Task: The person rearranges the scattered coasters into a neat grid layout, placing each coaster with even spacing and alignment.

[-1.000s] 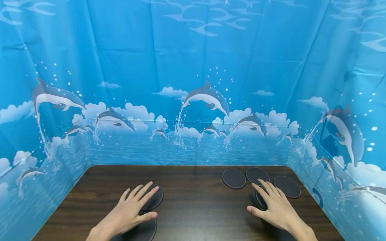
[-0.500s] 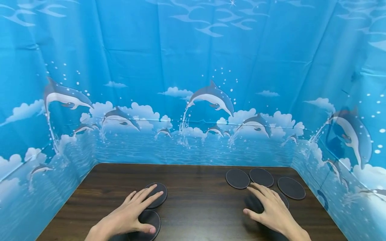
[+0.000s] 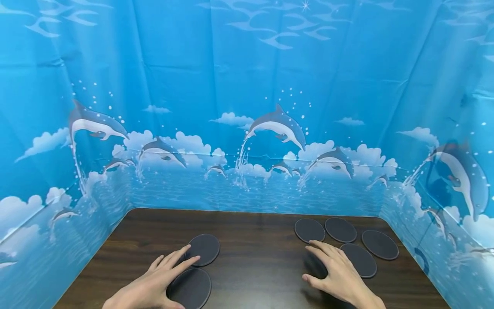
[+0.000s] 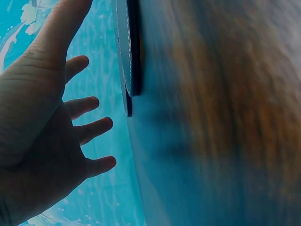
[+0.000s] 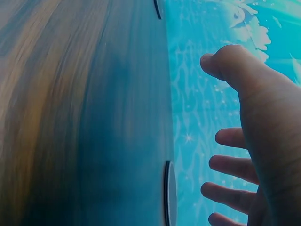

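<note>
My left hand hovers at the left of the table with its fingers spread and nothing in them. Beside its fingertips lie two round black coasters, a far one and a near one that the hand partly covers. On the other side my right hand, likewise spread and holding nothing, is held over the wood. Just past it lies a black coaster. In the left wrist view the left hand is off the tabletop, with coaster edges beyond. The right wrist view shows the right hand raised above a coaster.
Three more black coasters lie at the back right: one on the left, one in the middle and one on the right. A blue curtain printed with dolphins surrounds the dark wooden table at the back and sides.
The head view has turned a little left. Both hands have drawn back toward me, and the right one has shifted left, uncovering the coaster beneath it. The coasters stay in place.
</note>
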Demonstrator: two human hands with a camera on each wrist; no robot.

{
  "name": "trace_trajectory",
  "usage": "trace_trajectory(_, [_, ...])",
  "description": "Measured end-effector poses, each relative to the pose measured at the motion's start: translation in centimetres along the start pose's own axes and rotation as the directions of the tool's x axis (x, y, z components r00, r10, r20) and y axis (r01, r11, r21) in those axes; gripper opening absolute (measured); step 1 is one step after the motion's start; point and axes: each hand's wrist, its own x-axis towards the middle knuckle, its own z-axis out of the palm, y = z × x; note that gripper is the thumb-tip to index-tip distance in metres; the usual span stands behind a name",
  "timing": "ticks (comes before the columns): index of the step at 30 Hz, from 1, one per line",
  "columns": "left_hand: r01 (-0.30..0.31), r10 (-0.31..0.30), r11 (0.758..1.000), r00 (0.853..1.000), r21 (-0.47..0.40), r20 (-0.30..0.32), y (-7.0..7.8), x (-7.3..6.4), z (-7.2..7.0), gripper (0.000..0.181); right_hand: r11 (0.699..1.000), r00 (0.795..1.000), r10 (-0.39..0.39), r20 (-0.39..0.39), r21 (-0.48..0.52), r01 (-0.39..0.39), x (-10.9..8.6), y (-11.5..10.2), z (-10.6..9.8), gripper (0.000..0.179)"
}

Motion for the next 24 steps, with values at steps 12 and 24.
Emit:
trace_trajectory(12, [0.055, -0.055, 0.998, 0.997, 0.005, 0.046, -1.1, -1.2, -0.6, 0.114, 0.992, 0.990, -0.108, 0.093, 0.071, 0.102, 2.0, -3.3, 2.8, 0.069])
trace_trajectory(24, [0.200, -0.177, 0.974, 0.965, -0.103, 0.194, -1.5, -0.5, -0.7, 0.111, 0.976, 0.974, -0.213, 0.074, 0.057, 0.209, 4.1, -6.4, 3.9, 0.072])
